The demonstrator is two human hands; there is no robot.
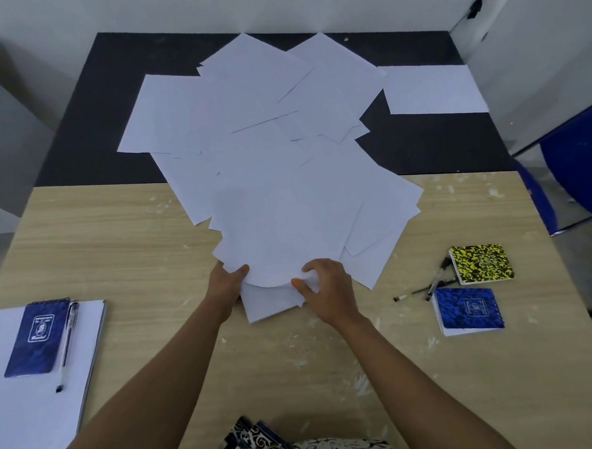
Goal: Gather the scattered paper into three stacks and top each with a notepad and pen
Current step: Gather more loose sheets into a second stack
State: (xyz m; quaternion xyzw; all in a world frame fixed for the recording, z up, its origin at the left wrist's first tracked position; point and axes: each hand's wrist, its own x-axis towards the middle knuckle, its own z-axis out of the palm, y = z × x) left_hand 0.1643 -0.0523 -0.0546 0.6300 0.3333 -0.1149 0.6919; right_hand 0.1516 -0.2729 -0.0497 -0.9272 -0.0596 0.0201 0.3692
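Observation:
A big loose spread of white paper sheets [271,164] covers the middle of the table. My left hand [226,285] grips the near left edge of the bottom sheets, thumb on top. My right hand [327,289] pinches the near edge of the same sheets, bending one upward. At the near left lies a squared paper stack [33,403] with a blue notepad [36,337] and a pen [67,346] on it. On the right lie a yellow-black notepad [481,263], a blue notepad [469,309] and two pens [428,286].
A single sheet [433,89] lies apart at the far right on the black half of the table [438,148]. The near half is light wood [117,240]. A blue chair [576,172] stands off the right edge. White walls close the back.

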